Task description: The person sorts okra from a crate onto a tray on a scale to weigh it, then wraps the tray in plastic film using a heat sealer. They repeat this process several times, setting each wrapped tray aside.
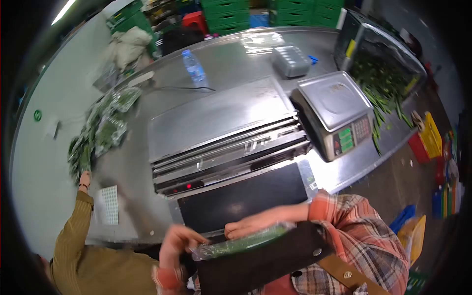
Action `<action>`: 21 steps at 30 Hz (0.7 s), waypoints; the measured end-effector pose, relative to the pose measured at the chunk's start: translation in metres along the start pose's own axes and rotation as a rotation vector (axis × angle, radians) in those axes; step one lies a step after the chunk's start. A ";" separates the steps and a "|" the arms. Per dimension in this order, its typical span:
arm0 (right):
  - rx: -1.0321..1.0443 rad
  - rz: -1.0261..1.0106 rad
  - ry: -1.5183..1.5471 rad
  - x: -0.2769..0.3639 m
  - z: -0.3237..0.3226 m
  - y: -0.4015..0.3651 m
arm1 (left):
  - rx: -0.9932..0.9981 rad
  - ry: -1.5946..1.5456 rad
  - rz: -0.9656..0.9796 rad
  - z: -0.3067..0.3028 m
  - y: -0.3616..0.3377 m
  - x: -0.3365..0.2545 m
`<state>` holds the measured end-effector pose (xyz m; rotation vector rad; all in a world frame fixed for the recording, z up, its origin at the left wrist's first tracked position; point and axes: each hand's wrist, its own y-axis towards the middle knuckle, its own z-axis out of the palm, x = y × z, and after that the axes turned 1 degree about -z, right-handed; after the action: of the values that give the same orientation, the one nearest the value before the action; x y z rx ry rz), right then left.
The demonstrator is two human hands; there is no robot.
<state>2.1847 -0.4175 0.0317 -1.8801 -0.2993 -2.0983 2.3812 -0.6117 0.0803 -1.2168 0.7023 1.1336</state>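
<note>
Close to my body, above the dark apron, lies a long plastic-wrapped bundle of greens (246,244). My left hand (179,242) is at its left end, thumb and fingers pinched on the clear wrap. My right hand (263,219) reaches across from the right, fingers curled in at the far edge of the wrapped greens; their tips are partly hidden. Just beyond my hands are the black plate (243,196) and the metal body of a wrapping machine (223,118), with a red light showing at its front.
A co-worker's hand (85,180) touches bagged greens (105,123) at left, beside a sticker sheet (109,204). A water bottle (193,68) and plastic trays (290,61) stand at the back. At right are a scale (337,101) and a crate of loose greens (378,73).
</note>
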 end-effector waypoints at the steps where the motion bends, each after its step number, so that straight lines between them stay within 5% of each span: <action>1: 0.030 0.142 0.251 0.001 0.019 0.009 | -0.019 -0.119 0.197 -0.020 0.010 0.005; 3: 0.003 0.298 0.432 -0.009 0.022 -0.003 | -0.289 0.450 0.131 0.053 0.042 -0.040; 4: -0.025 0.351 0.455 -0.015 0.020 -0.010 | -0.095 0.167 -0.062 0.078 0.038 -0.061; 5: -0.054 0.402 0.478 -0.024 0.016 -0.016 | 0.228 0.345 0.266 0.083 0.047 -0.043; 6: -0.086 0.451 0.493 -0.033 0.013 -0.021 | 0.241 0.386 0.281 0.093 0.039 -0.031; 8: -0.141 0.526 0.531 -0.053 0.012 -0.026 | 0.216 0.163 -0.101 0.087 0.016 -0.021; 9: -0.156 0.526 0.527 -0.065 0.014 -0.025 | 0.170 -0.102 -0.488 0.068 0.001 -0.022; 11: -0.167 0.314 0.371 -0.092 0.014 -0.028 | -0.355 -0.614 -0.789 0.024 -0.014 0.065; 13: -0.018 0.347 -0.088 -0.148 0.007 -0.018 | -0.182 -0.866 0.117 0.018 -0.063 0.032; 16: 0.081 0.510 -0.252 -0.037 0.010 0.032 | -1.027 0.216 0.112 0.018 -0.063 0.053; 18: -0.079 0.498 0.269 -0.007 0.018 0.045 | -1.101 -0.164 0.124 -0.019 -0.067 0.052; 20: 0.032 0.312 0.071 0.007 0.002 0.044 | -1.190 -0.511 0.213 -0.067 -0.064 0.042; 21: -0.077 0.088 -0.202 0.016 -0.008 0.036 | -1.250 -0.680 0.289 -0.089 -0.058 0.040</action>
<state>2.1888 -0.4553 0.0446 -2.1137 -0.1795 -1.8920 2.4617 -0.6827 0.0419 -1.5619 -0.4949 2.2179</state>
